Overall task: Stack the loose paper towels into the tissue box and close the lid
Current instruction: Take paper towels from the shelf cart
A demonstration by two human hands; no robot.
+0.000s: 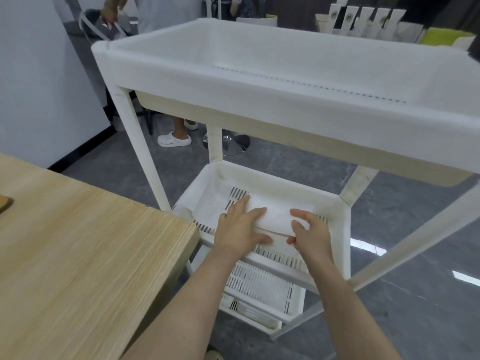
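So the stack of paper towels (272, 216) is sitting on the middle slotted shelf (280, 255) of a white cart (233, 61), and both hands are already on it. The left hand (240, 228) has the stack's left end, its fingers (255, 211) lying spread and fairly straight over the top, thumb tucked along the near edge. The right hand (310, 232) is on the right end with fingers curled over the top and the thumb underneath at the front, so that one's properly pinching the stack. The stack's long axis runs roughly 9 to 3 between the hands, maybe tilted a touch toward 10-4, with the bulk of it lying at 12 from the thumbs. Neither hand is really nearer, they bracket it evenly.

Thing is, I can't see any tissue box in this shot, so where the stack has to go is a guess. The wooden desk (78, 242) at about 8 o'clock is the nearest flat surface.

Room-wise: grey marbled floor (402, 294), the cart's deep top tray overhead, a lower basket (259, 287) beneath, and someone's feet in white clogs (174, 140) at 11.
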